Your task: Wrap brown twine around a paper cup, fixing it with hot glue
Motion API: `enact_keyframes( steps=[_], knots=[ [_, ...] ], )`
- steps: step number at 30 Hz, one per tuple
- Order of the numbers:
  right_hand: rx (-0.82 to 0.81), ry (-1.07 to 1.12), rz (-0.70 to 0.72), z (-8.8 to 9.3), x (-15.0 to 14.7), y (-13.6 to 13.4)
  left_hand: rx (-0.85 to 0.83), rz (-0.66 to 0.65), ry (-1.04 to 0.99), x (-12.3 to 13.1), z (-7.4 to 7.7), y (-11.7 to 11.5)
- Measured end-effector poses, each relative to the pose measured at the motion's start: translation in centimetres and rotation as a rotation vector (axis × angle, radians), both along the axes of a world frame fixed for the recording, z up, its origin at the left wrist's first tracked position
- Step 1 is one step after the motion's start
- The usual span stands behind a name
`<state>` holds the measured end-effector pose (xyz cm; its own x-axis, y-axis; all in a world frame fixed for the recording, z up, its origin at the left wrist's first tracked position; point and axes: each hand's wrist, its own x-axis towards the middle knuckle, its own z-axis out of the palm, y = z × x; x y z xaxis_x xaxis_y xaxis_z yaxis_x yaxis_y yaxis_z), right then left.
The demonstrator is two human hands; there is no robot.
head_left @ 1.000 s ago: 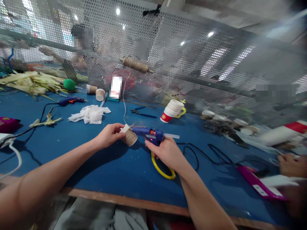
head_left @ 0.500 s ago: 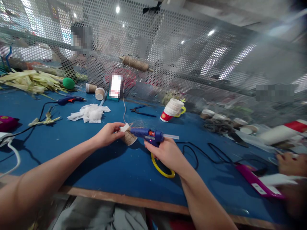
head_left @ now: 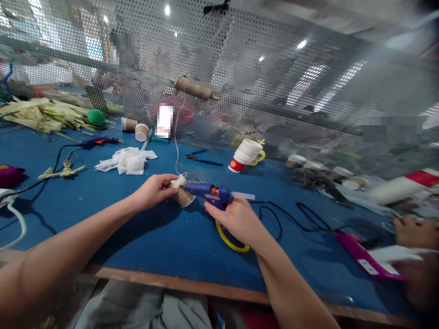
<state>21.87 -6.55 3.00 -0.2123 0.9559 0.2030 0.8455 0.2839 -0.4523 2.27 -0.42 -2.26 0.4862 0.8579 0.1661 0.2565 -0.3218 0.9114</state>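
Note:
My left hand (head_left: pixel 158 189) is closed on a small paper cup (head_left: pixel 185 198) wrapped in brown twine, tilted just above the blue table; its white end faces up. My right hand (head_left: pixel 236 217) grips a blue hot glue gun (head_left: pixel 212 193), its red light lit and a clear glue stick poking out of the back. The nozzle meets the cup near my left fingertips; whether glue is flowing is too small to tell. A strand of twine (head_left: pixel 177 151) runs from the cup up to a twine spool (head_left: pixel 194 88) on the mesh.
Yellow-handled scissors (head_left: pixel 228 240) lie under my right hand. Beyond are pliers (head_left: pixel 204 160), stacked paper cups (head_left: pixel 246 155), crumpled white cloth (head_left: pixel 126 160) and a second glue gun (head_left: pixel 101 141). A purple power strip (head_left: pixel 366 258) and another person's hand (head_left: pixel 416 233) are at right.
The view has shifted very slightly. Both hands, the cup and the glue gun keep almost the same places relative to each other.

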Motion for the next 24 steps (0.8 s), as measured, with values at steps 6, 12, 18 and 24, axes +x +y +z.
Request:
enact_keyframes(
  steps=[6,12,18,24],
  knots=[
    [0.010,-0.013,-0.009,0.01,-0.04,-0.09,-0.012,0.002,-0.001,0.03,-0.01,0.06],
    [0.013,0.010,0.004,0.05,0.09,-0.04,-0.025,-0.023,-0.016,0.00,0.09,-0.01],
    [-0.032,0.106,-0.033,0.10,0.43,0.22,-0.023,0.022,0.028,-0.01,0.27,-0.18],
    [-0.059,0.108,-0.008,0.21,0.14,-0.14,0.004,0.004,0.017,0.04,0.40,-0.23]
  ],
)
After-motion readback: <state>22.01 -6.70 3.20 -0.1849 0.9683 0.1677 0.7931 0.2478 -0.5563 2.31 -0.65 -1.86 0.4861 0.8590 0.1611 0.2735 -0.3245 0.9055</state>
